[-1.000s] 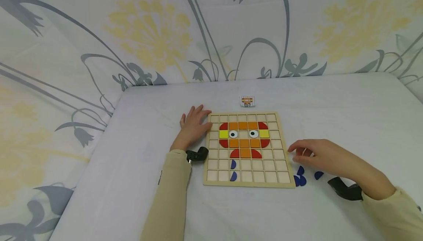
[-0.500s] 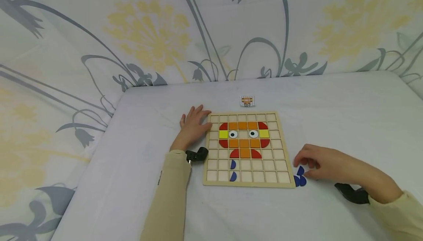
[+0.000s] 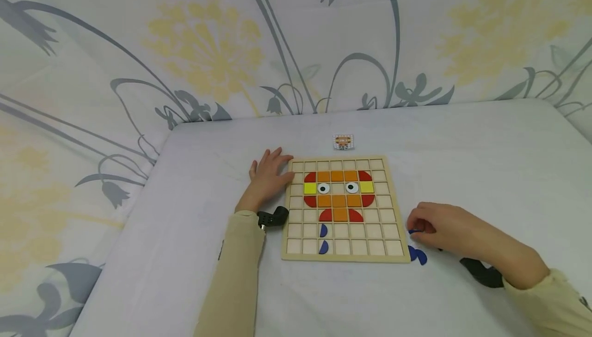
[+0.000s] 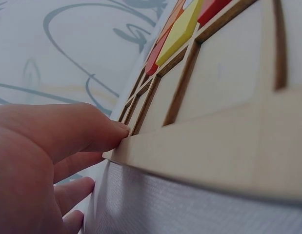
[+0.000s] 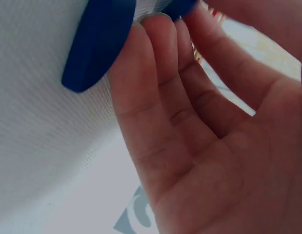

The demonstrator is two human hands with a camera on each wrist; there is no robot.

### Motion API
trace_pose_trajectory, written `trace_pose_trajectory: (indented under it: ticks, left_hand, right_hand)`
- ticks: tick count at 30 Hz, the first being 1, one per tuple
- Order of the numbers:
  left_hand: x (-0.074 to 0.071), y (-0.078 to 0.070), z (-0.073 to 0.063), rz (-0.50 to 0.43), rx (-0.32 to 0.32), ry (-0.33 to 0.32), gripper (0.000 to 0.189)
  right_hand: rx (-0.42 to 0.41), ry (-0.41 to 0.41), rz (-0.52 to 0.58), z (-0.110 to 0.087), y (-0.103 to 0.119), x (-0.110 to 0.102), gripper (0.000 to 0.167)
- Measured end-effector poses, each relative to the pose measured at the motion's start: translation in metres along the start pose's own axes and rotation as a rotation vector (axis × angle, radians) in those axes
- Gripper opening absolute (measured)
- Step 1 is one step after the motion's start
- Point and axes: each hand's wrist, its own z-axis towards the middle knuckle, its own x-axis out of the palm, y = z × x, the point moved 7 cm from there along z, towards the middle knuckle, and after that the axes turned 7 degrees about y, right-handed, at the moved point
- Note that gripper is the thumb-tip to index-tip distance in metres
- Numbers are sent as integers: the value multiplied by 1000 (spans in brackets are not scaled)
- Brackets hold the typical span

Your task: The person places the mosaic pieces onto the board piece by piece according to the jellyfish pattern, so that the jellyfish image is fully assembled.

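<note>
A square wooden grid board [image 3: 345,261] bears orange squares, red rounded pieces, yellow pieces and two round eye pieces. Two blue quarter-round pieces [image 3: 324,247] sit in its lower cells. At the board's upper left corner rests my left hand [image 3: 265,180], thumb on the frame and fingers fairly straight. Beyond the right edge my right hand [image 3: 446,226] pinches a blue quarter-round piece [image 3: 414,231] between thumb and fingers. Its tip shows at the fingertips in the right wrist view. Just below the hand, two blue pieces [image 3: 418,255] lie on the cloth.
A small picture card [image 3: 343,142] with a similar coloured pattern lies behind the board. White cloth [image 3: 208,172] covers the table, and a flower-patterned sheet [image 3: 208,49] rises behind it. Each wrist carries a black camera mount [image 3: 273,217].
My right hand has drawn back from the board's right edge, come down to the loose blue pieces and taken one between its fingertips. The left hand stays at the board.
</note>
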Motion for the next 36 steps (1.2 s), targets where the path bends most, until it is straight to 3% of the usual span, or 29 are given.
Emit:
trace_pose_trajectory:
  ticks: [7,15,22,29,36]
  left_hand:
    - [-2,-1,-2,-11,-7,-6,45]
    - [-3,-1,-4,-14,-4,1,45]
    - [-2,-4,-2,-25,6,0,44]
    - [0,-4,-1,-11,-2,14,45]
    - [-1,0,-2,-14,6,7,45]
  right_hand:
    - [9,-39,-16,0,3,-8,14]
    - [39,-81,168,-2,6,-14,14]
    - [3,-42,277,6,25,-4,10]
    - [-64,-14,298,25,48,6,9]
    - [-58,-53,324,54,66,11,7]
